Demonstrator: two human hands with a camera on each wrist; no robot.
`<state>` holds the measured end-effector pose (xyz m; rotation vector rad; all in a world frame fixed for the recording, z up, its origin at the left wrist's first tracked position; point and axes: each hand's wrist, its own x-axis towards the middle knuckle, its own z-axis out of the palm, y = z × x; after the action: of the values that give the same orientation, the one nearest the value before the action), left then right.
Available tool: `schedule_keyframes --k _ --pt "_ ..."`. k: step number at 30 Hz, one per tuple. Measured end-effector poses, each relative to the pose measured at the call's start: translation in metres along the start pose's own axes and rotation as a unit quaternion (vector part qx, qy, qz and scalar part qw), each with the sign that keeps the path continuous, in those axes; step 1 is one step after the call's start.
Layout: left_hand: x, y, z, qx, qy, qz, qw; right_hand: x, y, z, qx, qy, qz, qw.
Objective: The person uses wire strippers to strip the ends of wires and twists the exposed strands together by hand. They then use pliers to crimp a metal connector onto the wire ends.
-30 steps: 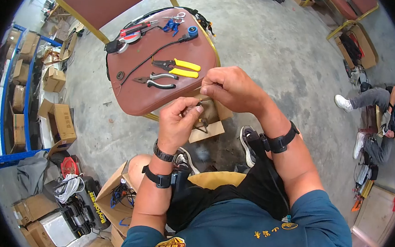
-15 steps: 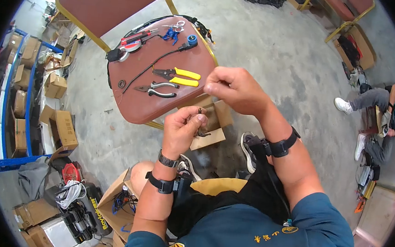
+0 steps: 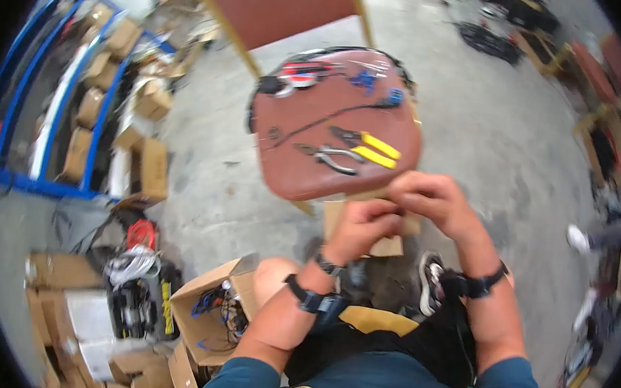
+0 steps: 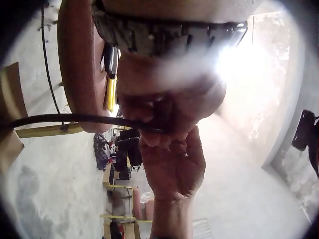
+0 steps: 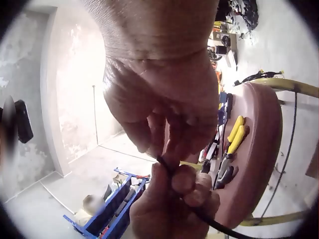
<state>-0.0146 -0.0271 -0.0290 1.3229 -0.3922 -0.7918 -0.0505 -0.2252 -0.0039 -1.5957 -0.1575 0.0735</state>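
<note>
My left hand (image 3: 366, 231) pinches a thin black cable (image 5: 214, 225) between thumb and fingers, close to the cable's end. From the fist the cable hangs away in a curve, plain in the left wrist view. My right hand (image 3: 437, 204) meets the left, its thumb and fingertips pinched together at the short cable tip that sticks out; the fingers partly hide that tip. Just beyond the hands is a red-brown chair seat (image 3: 289, 181). On it lie yellow-handled wire strippers (image 3: 378, 150), grey-and-black pliers (image 3: 338, 161) and a black cord with a blue-faced plug (image 3: 395, 97).
Red-handled tools (image 3: 309, 70) lie at the seat's back. Below the hands stands an open cardboard box (image 3: 392, 248); another box (image 3: 189, 305) with cables sits by the left knee. Blue shelving (image 3: 93, 133) holds cartons at left. Another person's leg (image 3: 610, 236) shows at right.
The head view has swung, so the chair sits farther right. My right hand, apart from the left half a second ago, has come back to it at the cable's end.
</note>
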Motion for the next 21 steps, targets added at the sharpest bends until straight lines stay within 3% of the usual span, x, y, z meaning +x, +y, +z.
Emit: schedule_keyframes --k 1,5,9,21 --pt "0.001 -0.004 -0.001 -0.014 -0.012 0.001 1.0 0.0 -0.005 0.002 0.002 -0.002 0.034 0.999" --pt "0.004 -0.02 -0.003 -0.082 -0.056 0.019 0.995 0.001 -0.002 0.006 0.07 0.017 0.003 0.997" --pt "0.004 -0.028 -0.004 -0.129 -0.07 0.015 0.989 0.001 -0.005 0.011 0.053 0.029 0.012 0.998" --pt "-0.004 -0.02 -0.005 -0.079 -0.065 0.013 0.995 -0.002 0.002 0.013 0.077 0.038 0.012 0.996"
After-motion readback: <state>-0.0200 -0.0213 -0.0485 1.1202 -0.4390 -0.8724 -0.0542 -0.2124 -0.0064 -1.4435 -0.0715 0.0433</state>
